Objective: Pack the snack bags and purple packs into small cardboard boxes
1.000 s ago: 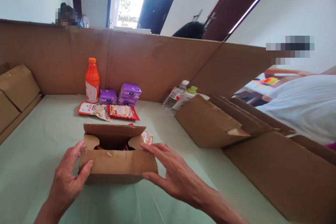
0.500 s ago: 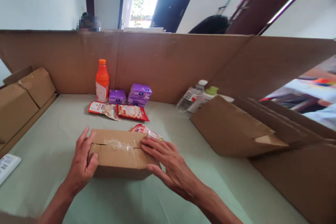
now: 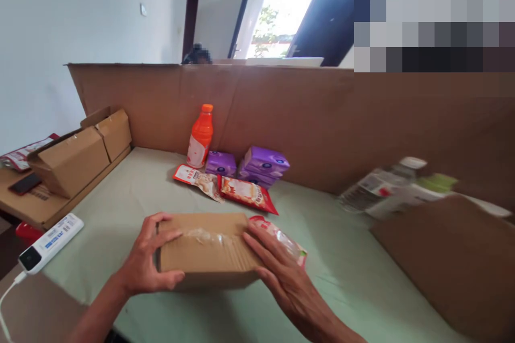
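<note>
A closed cardboard box [image 3: 209, 253] with clear tape along its top seam sits on the pale green cloth in front of me. My left hand [image 3: 147, 260] grips its left end, thumb at the front edge and fingers over the top. Against the right end lies my right hand [image 3: 281, 273], its fingers stretched out and touching the top edge. A red-and-clear snack packet [image 3: 284, 237] is partly hidden behind that hand. Beyond the box lie an orange-and-white snack packet [image 3: 199, 179] and a red snack packet [image 3: 247, 193].
Purple tissue packs [image 3: 265, 161] and an orange bottle [image 3: 201, 136] stand by the cardboard wall [image 3: 306, 112]. A clear bottle [image 3: 374, 187] leans behind a brown cardboard piece [image 3: 446, 252]. Leftward are a white device [image 3: 52, 241] with a cable and cardboard boxes [image 3: 80, 155].
My view has swung left, so the scene shifts rightward, and more of the left side shows. Both hands stay on the box; my left fingers have shifted over its left end.
</note>
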